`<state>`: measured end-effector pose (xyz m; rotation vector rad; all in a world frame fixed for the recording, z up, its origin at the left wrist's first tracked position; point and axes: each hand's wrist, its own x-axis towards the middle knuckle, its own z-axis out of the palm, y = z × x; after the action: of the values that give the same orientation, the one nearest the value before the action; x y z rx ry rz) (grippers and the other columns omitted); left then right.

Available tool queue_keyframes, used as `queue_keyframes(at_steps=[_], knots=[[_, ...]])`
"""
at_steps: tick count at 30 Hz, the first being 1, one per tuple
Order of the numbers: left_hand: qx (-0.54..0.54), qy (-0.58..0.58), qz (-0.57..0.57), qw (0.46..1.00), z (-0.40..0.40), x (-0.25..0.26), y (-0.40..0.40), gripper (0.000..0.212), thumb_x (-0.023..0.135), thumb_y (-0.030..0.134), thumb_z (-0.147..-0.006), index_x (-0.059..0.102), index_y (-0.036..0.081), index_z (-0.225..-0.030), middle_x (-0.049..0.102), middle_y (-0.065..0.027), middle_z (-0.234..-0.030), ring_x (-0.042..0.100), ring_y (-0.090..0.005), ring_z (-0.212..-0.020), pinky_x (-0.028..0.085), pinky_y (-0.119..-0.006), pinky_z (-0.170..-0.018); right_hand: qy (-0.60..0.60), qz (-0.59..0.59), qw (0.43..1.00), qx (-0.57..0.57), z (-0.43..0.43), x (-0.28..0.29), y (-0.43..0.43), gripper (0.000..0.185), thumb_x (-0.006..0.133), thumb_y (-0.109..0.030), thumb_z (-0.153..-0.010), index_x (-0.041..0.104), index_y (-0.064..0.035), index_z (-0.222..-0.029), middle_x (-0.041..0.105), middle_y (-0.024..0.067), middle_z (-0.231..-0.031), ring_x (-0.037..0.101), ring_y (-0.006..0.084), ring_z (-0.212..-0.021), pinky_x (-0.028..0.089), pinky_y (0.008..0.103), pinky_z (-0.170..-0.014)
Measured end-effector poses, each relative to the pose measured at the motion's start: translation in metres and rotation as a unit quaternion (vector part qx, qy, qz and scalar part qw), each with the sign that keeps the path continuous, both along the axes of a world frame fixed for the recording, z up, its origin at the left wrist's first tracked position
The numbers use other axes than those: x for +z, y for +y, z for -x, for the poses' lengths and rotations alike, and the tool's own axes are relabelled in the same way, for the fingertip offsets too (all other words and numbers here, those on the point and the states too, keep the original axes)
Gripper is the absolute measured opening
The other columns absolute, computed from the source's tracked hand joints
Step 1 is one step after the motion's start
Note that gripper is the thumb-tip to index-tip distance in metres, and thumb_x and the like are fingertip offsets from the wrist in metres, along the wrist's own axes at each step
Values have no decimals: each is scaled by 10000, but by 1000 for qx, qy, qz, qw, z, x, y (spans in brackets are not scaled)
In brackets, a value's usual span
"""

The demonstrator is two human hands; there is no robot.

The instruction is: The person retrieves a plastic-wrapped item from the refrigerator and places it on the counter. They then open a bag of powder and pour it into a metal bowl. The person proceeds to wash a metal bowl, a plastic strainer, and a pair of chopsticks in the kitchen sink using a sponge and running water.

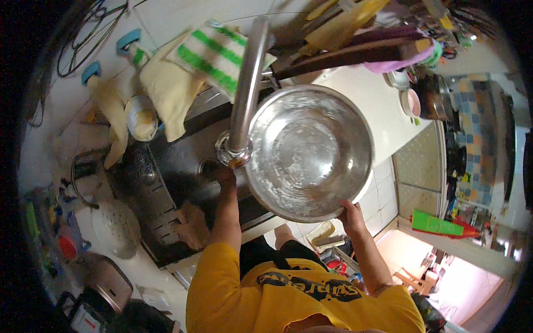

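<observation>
A large round stainless steel bowl (310, 154) is tilted with its inside facing up, beside the faucet and over the right part of the dark sink (183, 154). My right hand (352, 214) holds its rim at the near right, thumb on the edge. My left hand (226, 177) is in shadow below the faucet head (234, 150), close to the bowl's left edge; its fingers are mostly hidden, so whether it touches the bowl cannot be told. The inside of the bowl looks wet, with whitish streaks.
A green-striped cloth (212, 54) and a beige cloth (170, 91) hang behind the sink. A white perforated basket (114, 229) stands at left. On the right counter (366, 108) are a pink bowl (411, 103) and pots. An open-topped box (327, 235) stands below the bowl.
</observation>
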<state>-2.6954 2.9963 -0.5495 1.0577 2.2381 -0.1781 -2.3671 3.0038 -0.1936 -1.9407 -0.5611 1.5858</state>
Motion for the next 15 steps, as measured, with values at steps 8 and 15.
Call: queue_keyframes(at_steps=[8, 15], knots=[[40, -66, -58, 995, 20, 36, -58, 317, 569, 314, -781, 598, 73, -986, 609, -120, -985, 606, -251, -842, 472, -376, -708, 4, 70, 977, 200, 42, 14, 12, 359, 524, -221, -808, 537, 90, -987, 599, 141, -818, 586, 206, -673, 502, 319, -579], [69, -114, -45, 990, 88, 93, -117, 299, 572, 254, -777, 597, 27, -970, 603, -146, -983, 596, -282, -856, 469, -393, -722, 38, 128, 942, 309, 79, 9, 32, 406, 527, -212, -789, 517, 74, -1078, 589, 139, -950, 574, 202, -768, 511, 341, -605]])
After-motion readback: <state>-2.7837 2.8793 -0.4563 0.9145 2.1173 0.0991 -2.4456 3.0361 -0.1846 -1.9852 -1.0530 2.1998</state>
